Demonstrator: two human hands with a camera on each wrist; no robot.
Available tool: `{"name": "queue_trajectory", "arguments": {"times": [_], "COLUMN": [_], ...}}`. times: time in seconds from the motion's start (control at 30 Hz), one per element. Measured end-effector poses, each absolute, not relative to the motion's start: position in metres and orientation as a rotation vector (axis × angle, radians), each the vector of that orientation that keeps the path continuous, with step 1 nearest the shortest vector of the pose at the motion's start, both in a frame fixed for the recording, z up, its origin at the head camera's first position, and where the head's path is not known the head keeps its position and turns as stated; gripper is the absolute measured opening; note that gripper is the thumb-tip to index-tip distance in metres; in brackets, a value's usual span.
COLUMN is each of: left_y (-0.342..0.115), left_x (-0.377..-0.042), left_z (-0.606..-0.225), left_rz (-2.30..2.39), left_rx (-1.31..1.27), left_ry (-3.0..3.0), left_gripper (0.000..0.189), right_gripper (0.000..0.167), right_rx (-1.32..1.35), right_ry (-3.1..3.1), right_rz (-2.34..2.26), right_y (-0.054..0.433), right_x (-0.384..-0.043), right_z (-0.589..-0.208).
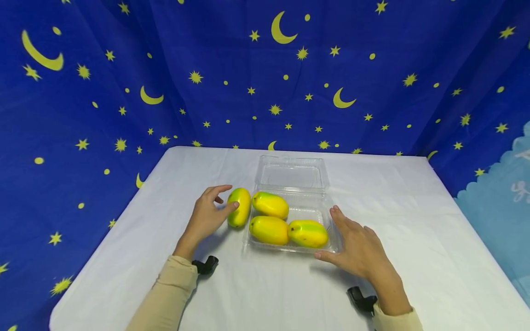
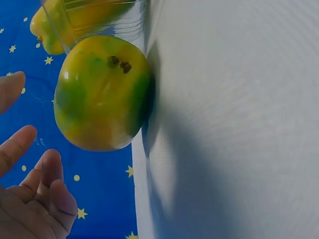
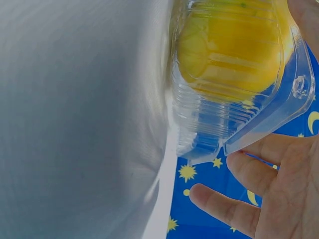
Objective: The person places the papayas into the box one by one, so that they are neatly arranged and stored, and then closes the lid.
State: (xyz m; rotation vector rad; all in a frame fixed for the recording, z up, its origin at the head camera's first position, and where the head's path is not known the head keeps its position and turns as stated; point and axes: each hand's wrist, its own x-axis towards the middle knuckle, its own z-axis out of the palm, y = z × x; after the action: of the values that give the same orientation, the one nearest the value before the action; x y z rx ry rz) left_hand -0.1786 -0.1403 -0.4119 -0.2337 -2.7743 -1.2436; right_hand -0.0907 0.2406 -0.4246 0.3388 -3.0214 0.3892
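Observation:
A yellow-green mango (image 1: 239, 208) lies on the table just left of a clear plastic clamshell box (image 1: 306, 214). My left hand (image 1: 208, 212) is beside this mango, its thumb overlapping it in the head view. In the left wrist view the fingers (image 2: 50, 169) are spread and stand apart from the mango (image 2: 102, 94). Inside the box's base are three more mangoes: one at the back left (image 1: 271, 205), one at the front left (image 1: 269, 230) and one at the front right (image 1: 308, 233). My right hand (image 1: 359, 246) spreads around the box's right front corner, fingertips right at its rim.
The box's lid (image 1: 291, 174) lies folded back behind the base. White cloth covers the table (image 1: 414, 239). A blue curtain (image 1: 232, 55) with moons and stars hangs behind and at the sides. Black wrist mounts (image 1: 207, 265) stick out below both hands.

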Motion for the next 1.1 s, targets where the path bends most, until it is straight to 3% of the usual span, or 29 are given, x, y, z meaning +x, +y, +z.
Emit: {"name": "queue_trajectory", "arguments": {"times": [0.47,1.1], "left_y": [-0.133,-0.136], "left_x": [-0.180,-0.183], "left_z": [-0.417,-0.426], "left_rz": [-1.245,-1.165], "left_rx": [-0.239,-0.281], "left_ry": [-2.766,-2.943], "left_gripper": [0.058,0.076], "right_gripper": [0.119,0.121], "right_rx": [0.325,0.336], "right_ry": [-3.030,-3.033], "right_rz": [0.364,0.363], "right_y": [0.245,0.241], "right_x": [-0.088,-0.092], "right_z": [-0.422,-0.424]}}
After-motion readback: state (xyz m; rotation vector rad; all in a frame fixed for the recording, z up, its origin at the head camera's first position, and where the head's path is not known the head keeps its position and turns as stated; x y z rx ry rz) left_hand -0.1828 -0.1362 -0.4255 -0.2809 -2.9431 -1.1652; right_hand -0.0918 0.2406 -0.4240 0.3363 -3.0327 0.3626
